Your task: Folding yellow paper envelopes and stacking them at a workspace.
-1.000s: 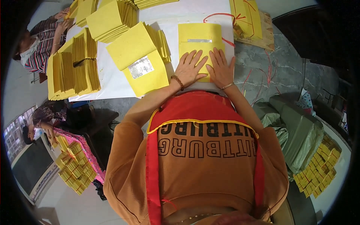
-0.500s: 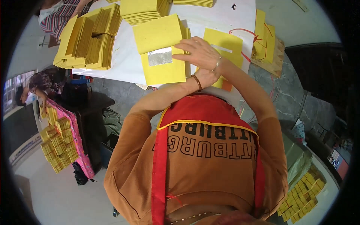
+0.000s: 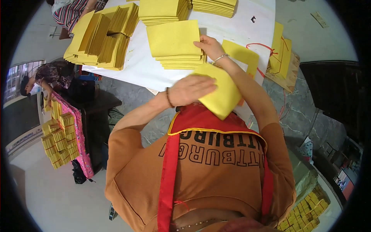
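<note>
My left hand [image 3: 192,89], fingers stretched out and a little blurred, lies flat against a yellow paper sheet [image 3: 225,94]. That sheet is tilted over the table's near edge, above my red apron [image 3: 205,120]. My right hand [image 3: 208,47] pinches the right edge of the top yellow sheet [image 3: 174,38] on a layered stack. Lower sheets of this stack [image 3: 177,63] show in steps beneath it. Another yellow sheet with a pale strip [image 3: 242,54] lies to the right, partly covered by my right forearm.
Tall piles of folded yellow paper [image 3: 100,40] stand at the table's left, with more stacks [image 3: 164,11] at the back. Red string [image 3: 261,46] lies on the right. At far left a person [image 3: 48,79] reaches toward tied yellow bundles [image 3: 60,133]. More bundles [image 3: 307,208] lie at lower right.
My left hand has moved left, out from under my right wrist, onto a yellow sheet now near my apron. My right hand has closed on the stack's top sheet. The silver patch no longer shows.
</note>
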`<act>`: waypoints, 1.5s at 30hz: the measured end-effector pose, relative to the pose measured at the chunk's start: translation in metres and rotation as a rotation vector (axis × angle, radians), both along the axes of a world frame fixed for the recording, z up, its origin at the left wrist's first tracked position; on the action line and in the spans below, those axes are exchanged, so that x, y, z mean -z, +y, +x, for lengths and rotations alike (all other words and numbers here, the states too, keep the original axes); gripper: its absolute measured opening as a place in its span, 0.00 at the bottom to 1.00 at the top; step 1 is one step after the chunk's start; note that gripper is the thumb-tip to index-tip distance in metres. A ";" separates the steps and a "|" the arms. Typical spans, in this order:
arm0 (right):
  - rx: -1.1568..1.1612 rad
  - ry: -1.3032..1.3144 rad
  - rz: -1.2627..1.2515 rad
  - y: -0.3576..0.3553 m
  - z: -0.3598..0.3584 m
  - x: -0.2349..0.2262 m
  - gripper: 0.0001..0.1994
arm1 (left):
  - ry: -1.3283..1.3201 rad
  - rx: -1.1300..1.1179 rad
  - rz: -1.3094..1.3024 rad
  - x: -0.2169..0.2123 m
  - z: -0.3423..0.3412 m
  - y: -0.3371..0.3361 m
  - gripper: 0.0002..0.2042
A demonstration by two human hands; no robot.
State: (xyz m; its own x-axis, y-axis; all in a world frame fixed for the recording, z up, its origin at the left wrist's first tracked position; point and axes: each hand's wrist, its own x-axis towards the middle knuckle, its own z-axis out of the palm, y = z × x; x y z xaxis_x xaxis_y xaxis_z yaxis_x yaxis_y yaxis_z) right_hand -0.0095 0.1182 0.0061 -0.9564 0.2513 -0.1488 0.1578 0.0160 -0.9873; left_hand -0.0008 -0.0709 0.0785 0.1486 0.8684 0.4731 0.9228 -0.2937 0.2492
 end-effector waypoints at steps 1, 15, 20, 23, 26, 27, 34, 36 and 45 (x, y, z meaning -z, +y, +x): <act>0.005 -0.023 -0.060 0.002 0.001 0.000 0.10 | 0.002 -0.048 0.016 -0.005 -0.012 -0.010 0.21; 0.340 -0.010 -0.145 -0.015 0.006 0.011 0.14 | 0.312 -0.576 -0.186 0.048 -0.106 -0.002 0.23; 0.398 0.028 0.148 -0.018 -0.001 0.014 0.23 | 0.189 -0.466 -0.348 0.049 -0.120 -0.006 0.24; 0.339 -0.060 0.454 -0.025 0.001 0.021 0.31 | -0.067 -0.405 -0.457 0.052 -0.130 -0.014 0.28; 0.353 -0.167 0.497 -0.025 0.004 0.021 0.32 | -0.294 -0.936 -0.253 0.066 -0.117 -0.012 0.29; 0.365 -0.156 0.519 -0.030 0.004 0.023 0.32 | -0.468 -0.997 -0.129 0.093 -0.129 -0.022 0.34; 0.366 -0.054 0.453 -0.031 0.012 0.033 0.31 | -1.176 -1.074 -0.230 0.116 -0.128 -0.020 0.45; 0.393 -0.086 0.481 -0.028 0.017 0.038 0.30 | -1.325 -1.082 -0.302 0.087 -0.120 -0.009 0.36; 0.397 0.088 0.294 -0.021 0.018 0.052 0.29 | -1.941 -0.662 -0.372 0.054 -0.121 -0.012 0.19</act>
State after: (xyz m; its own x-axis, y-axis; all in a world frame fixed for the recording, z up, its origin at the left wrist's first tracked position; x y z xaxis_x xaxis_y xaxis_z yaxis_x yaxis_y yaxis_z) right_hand 0.0084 0.0968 -0.0464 -0.7839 0.6180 0.0596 0.1247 0.2508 -0.9600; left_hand -0.1218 -0.0833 0.0248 -0.5146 0.6395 -0.5711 -0.6242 0.1772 0.7609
